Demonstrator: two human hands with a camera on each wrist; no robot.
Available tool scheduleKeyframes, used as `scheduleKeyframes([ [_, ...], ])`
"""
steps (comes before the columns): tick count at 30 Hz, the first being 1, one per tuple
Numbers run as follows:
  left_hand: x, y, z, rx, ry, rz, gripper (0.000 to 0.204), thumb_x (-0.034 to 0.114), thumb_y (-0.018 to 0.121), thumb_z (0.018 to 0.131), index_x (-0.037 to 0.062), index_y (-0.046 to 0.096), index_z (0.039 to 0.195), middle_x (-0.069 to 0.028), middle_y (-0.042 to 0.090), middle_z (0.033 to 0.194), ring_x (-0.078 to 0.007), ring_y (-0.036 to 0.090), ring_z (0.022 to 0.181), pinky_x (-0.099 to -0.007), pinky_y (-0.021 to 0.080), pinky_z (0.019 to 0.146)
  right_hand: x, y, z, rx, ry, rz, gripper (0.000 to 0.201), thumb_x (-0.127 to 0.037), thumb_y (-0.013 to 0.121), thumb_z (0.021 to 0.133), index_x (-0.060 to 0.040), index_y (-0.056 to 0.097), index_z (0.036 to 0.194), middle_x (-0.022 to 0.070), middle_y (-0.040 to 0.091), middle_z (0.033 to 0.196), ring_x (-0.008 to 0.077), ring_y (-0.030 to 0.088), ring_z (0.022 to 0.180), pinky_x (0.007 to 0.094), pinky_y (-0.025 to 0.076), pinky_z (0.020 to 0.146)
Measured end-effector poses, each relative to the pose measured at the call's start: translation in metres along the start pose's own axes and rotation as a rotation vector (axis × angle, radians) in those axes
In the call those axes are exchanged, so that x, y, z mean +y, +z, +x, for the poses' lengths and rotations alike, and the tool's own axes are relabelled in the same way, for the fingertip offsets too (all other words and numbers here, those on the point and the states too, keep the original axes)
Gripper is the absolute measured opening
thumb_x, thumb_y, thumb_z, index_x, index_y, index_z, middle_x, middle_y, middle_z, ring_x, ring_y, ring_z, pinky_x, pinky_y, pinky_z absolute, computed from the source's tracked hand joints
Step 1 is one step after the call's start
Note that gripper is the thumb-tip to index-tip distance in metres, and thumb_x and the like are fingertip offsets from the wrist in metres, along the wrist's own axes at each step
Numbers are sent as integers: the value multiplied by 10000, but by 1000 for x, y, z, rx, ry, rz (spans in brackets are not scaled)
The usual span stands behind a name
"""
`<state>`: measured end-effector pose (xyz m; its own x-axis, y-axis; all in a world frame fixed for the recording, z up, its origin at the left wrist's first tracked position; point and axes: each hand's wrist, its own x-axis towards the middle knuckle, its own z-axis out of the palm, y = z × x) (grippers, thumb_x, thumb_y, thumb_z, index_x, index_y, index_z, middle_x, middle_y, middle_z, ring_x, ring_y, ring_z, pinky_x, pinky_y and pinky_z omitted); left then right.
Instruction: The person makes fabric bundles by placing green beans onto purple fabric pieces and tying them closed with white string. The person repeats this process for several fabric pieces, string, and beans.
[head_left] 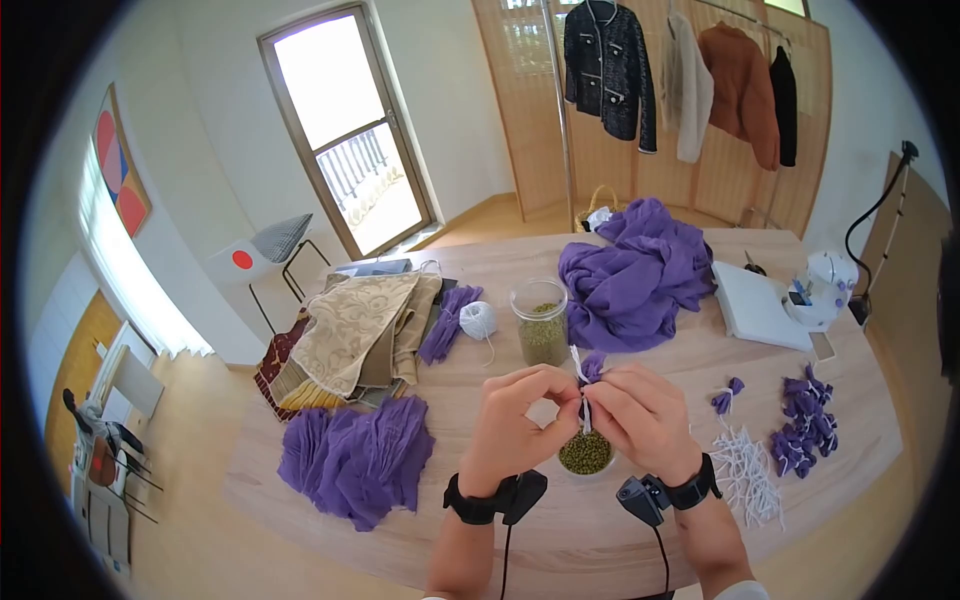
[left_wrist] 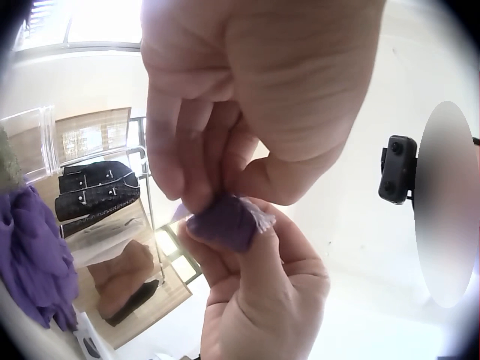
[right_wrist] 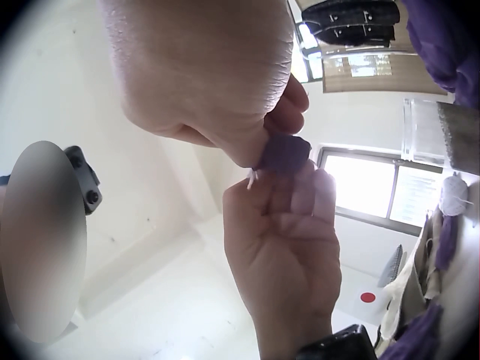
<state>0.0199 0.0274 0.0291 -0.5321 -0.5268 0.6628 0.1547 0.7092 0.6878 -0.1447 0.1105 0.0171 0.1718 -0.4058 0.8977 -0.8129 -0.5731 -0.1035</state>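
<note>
A small purple cloth pouch (head_left: 592, 368) with white string (head_left: 586, 415) on it is between my two hands over the table. My left hand (head_left: 520, 420) pinches it from the left with thumb and fingers. From the right, my right hand (head_left: 648, 418) pinches it too, the fingertips of both hands close together. In the left wrist view the purple pouch (left_wrist: 225, 223) bulges, with crinkled white string at one side. Fingers partly hide the pouch in the right wrist view. Right below the hands stands a round dish of green beans (head_left: 586, 455).
Behind the hands is a clear jar (head_left: 541, 335) of green beans, with a white string ball (head_left: 478, 319) to its left. Heaped purple cloth (head_left: 640, 275) lies behind. Cut white strings (head_left: 745, 475) and tied purple pouches (head_left: 805, 420) lie right; folded fabrics (head_left: 355, 330) left.
</note>
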Motion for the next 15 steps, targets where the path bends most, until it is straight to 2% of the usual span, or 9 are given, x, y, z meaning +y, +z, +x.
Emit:
scheduleKeyframes([
  [4,3,-3,0,-7,13,40,111,-48,705,702,-15,650,793,-95,708,820,-168,681,744,-271,536,701,-2,0,0,-1,0,1,354,17,767,686,13,658,1023,123,641,914,298,640,787,363,541,656],
  [10,3,-1,-1,10,155,218,150,-50,704,673,-4,625,791,-105,675,800,-220,657,687,-280,524,648,-5,2,1,-17,1,8,341,7,777,685,10,664,1007,122,646,918,290,650,788,353,544,657],
  [15,0,0,-2,27,162,232,158,-52,699,665,2,609,784,-112,657,789,-244,643,674,-291,520,635,-7,3,3,-20,12,-12,321,4,779,688,12,665,988,128,650,908,295,657,785,358,546,652],
])
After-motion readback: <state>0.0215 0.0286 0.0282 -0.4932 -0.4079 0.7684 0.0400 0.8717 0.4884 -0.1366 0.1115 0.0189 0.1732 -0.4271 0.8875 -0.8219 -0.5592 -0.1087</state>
